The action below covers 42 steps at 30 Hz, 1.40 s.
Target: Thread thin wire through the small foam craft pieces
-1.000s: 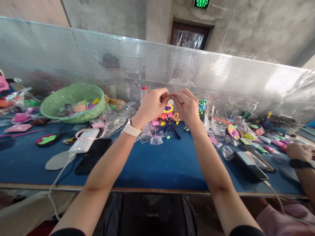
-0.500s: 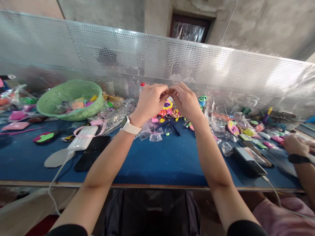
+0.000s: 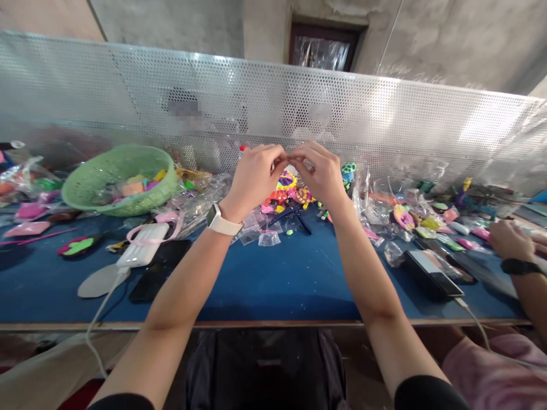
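My left hand (image 3: pixel 256 176) and my right hand (image 3: pixel 318 173) are raised above the blue table (image 3: pixel 273 279), fingertips pinched together on a small item between them that I cannot make out. A white watch (image 3: pixel 220 221) is on my left wrist. Just behind and below the hands lies a heap of colourful small toys (image 3: pixel 288 196) and small clear bags (image 3: pixel 262 233). Black scissors (image 3: pixel 294 215) lie beside that heap.
A green basket (image 3: pixel 119 179) with coloured pieces stands at the left. A white power bank (image 3: pixel 143 245) with a cable and a black phone (image 3: pixel 160 270) lie left of my arm. Another person's hand (image 3: pixel 510 242) with a black watch and a phone (image 3: pixel 429 273) are at right. A perforated metal screen (image 3: pixel 384 125) backs the table.
My hands stay pinched together and have shifted only slightly. The view has tilted a little downward. The other person's hand at right has moved slightly up the table.
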Tool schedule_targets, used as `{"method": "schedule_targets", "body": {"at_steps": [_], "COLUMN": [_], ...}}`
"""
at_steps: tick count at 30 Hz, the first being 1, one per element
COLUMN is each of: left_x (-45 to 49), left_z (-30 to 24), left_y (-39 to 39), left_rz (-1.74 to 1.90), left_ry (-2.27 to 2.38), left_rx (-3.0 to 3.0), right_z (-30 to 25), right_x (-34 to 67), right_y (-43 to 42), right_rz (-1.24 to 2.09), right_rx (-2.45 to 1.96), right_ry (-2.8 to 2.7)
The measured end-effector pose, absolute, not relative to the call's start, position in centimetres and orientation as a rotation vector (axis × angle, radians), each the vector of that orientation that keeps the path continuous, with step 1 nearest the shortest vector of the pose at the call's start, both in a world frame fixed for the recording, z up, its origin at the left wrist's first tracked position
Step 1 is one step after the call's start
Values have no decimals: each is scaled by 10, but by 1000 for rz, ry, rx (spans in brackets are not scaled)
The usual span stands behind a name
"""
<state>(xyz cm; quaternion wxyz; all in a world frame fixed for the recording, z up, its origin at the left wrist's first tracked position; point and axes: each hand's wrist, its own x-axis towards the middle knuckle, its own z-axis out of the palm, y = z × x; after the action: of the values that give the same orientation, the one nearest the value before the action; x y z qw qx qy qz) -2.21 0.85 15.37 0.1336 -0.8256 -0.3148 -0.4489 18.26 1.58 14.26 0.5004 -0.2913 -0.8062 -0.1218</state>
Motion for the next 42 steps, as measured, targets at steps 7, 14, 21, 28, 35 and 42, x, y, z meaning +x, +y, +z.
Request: {"method": "schedule_targets", "body": {"at_steps": [7, 14, 21, 28, 35, 42], "left_x": [-21, -21, -19, -17, -16, -16], "left_z": [152, 151, 149, 144, 140, 137], "left_y": [10, 7, 7, 15, 20, 25], "left_rz": [-1292, -1210, -1142, -1113, -1060, -1081], "left_ry": [-894, -925, -906, -797, -743, -798], "left_rx": [-2356, -2304, -2222, -2226, -2270, -2364], "right_z": [144, 146, 146, 148, 145, 141], "right_x": [181, 181, 184, 191, 192, 197], "right_y": [12, 7, 13, 19, 19, 26], "right_rz": [-308, -288, -114, 58, 377, 525], "right_rx": [-723, -757, -805, -779, -891, -901], "right_ry": [-1950, -1957, -1928, -1914, -1857, -1919]}}
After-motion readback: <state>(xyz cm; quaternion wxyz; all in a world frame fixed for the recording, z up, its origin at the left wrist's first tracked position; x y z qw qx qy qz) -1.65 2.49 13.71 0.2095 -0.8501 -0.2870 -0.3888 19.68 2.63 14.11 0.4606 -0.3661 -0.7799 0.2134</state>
